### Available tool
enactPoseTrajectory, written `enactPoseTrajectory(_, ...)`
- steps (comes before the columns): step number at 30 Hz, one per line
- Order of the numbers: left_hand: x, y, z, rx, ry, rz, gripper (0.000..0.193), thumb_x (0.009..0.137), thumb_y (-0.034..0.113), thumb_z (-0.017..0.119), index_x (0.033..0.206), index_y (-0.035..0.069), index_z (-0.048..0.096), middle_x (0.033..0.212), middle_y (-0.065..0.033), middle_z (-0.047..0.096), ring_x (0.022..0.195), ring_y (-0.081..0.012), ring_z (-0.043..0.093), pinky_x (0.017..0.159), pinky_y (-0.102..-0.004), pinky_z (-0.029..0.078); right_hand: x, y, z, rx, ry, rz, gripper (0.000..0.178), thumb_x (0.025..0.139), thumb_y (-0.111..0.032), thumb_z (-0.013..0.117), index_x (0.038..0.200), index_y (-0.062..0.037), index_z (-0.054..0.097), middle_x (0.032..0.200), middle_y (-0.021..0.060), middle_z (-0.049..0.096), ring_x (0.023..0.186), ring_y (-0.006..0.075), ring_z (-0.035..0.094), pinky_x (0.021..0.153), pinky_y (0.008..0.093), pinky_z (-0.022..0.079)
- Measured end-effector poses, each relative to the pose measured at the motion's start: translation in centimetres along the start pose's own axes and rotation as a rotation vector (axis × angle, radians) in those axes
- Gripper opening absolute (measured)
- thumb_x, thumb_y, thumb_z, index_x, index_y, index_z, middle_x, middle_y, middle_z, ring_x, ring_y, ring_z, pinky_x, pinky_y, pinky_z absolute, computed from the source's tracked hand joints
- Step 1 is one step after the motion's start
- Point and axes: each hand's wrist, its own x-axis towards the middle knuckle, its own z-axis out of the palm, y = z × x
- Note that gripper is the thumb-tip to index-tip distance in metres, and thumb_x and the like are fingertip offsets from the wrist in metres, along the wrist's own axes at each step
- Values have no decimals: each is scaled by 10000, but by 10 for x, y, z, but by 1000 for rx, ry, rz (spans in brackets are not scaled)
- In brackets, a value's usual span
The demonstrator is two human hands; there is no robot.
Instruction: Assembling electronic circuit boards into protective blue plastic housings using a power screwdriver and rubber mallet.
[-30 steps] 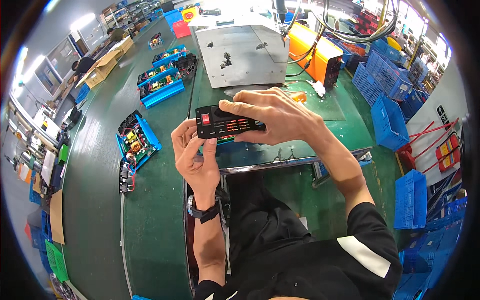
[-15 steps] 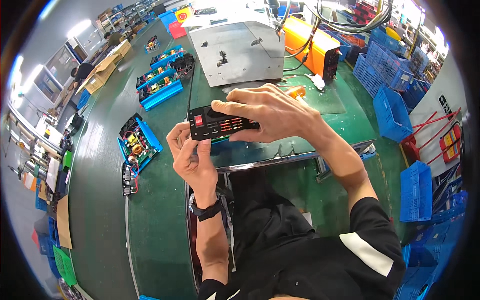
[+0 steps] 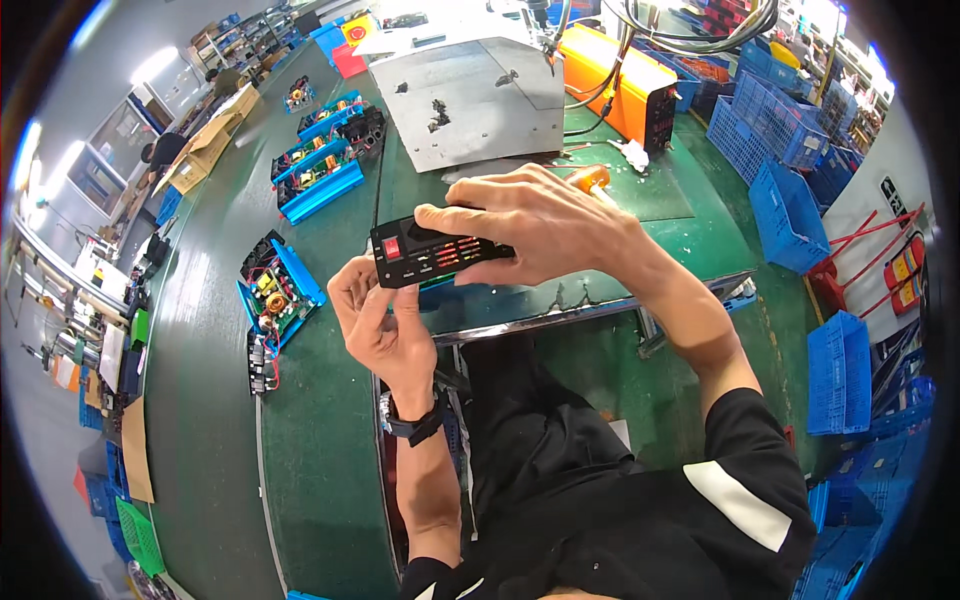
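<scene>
In front of me a black vented panel [image 3: 405,258] with a red rocker switch is held between both hands. My right hand [image 3: 555,228] is closed on its right part, fingers over the top and thumb below. At the left end, the closed fingers of my left hand [image 3: 388,330] pinch the lower corner; their tips are partly hidden behind the panel. A thin blue edge shows beneath it, mostly covered by my right hand. Nearest on the left lies an open blue housing [image 3: 298,285] with a circuit board and coils inside.
More blue housings with boards [image 3: 322,190] lie farther along the green belt [image 3: 200,370]. A grey metal box [image 3: 470,110] and an orange machine [image 3: 615,80] stand at the bench's back, cables overhead. Blue crates [image 3: 785,220] line the right side.
The panel and both hands have shifted very slightly left in the picture. Both hands keep the same grip.
</scene>
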Motion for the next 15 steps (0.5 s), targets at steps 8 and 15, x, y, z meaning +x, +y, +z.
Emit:
enactPoseTrajectory(8, 1, 3, 7, -98, 56, -158, 80, 893, -5, 746, 965, -39, 735, 1189, -121, 580, 1046, -192, 577, 901, -298, 454, 4, 0, -3, -37, -51, 10, 693, 838, -352, 820, 1428, -150, 515, 911, 122, 620, 715, 350, 666, 588, 448, 522)
enactPoseTrajectory(15, 14, -5, 0, -148, -59, -83, 155, 909, 56, 762, 1029, -27, 710, 1321, -189, 567, 1193, -252, 596, 995, -352, 490, 9, 6, -2, -42, -85, -10, 683, 860, -412, 792, 1426, -131, 532, 887, 131, 619, 677, 363, 655, 577, 451, 515)
